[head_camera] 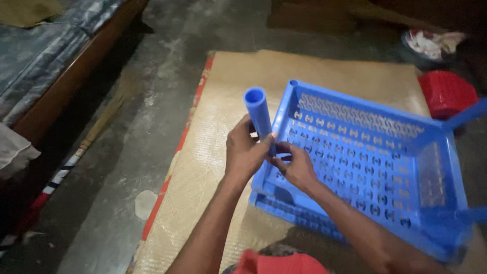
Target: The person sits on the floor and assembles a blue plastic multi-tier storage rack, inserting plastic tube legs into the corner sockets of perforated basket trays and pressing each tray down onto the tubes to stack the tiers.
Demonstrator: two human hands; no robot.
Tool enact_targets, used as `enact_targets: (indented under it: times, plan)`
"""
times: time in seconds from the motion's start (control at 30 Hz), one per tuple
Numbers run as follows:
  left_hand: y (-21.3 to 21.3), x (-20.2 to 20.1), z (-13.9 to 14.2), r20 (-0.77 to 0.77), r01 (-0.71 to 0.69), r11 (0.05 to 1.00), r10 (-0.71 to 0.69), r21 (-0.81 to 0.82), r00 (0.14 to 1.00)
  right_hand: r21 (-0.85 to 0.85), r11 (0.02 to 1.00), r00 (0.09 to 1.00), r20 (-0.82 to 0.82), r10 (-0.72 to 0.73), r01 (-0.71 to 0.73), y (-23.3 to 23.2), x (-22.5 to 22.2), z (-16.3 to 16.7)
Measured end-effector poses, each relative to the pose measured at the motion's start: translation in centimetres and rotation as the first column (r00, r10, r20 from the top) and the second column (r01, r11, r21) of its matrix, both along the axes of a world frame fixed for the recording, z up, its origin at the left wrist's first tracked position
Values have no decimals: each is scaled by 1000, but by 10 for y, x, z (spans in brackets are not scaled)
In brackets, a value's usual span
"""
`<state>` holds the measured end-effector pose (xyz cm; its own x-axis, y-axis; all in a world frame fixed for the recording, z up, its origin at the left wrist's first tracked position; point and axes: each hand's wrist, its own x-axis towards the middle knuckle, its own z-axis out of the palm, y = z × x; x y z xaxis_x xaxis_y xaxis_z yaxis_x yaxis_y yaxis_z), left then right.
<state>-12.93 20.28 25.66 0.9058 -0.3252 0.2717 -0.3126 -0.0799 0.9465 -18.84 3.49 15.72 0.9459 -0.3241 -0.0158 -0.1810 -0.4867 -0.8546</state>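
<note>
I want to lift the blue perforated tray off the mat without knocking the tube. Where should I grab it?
Grip the blue tray by its far solid rim, coming from the open mat side. That edge is bare and straight, while the near corner is taken by the left hand, right hand and blue tube.

Two bare forearms with no sleeves, watch or rings visible lead to a left hand [246,152] and a right hand [297,167], and red clothing [279,264] shows at the bottom edge, near the person's body.
</note>
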Motion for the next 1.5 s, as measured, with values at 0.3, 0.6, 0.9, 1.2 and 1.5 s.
enact_targets:
  times: [0.3,0.6,0.9,1.2,1.5]
  plan:
    - [-25,10,-20,71,-121,990,116,66,991,-76,992,972,205,110,-96,-30,36,-44]
    - [-19,22,-9,39,-104,965,97,243,994,-88,989,967,215,133,-117,-23,36,-36]
    - [-26,13,1,167,23,951,-77,308,983,-9,1000,967,255,-11,14,-22,33,-54]
    - [-32,18,2,94,73,973,-95,220,991,-85,995,954,293,67,-44,-20,23,-48]
    - [-81,11,-7,-109,-61,991,48,-120,993,30,999,996,89,-28,25,-24,31,-71]
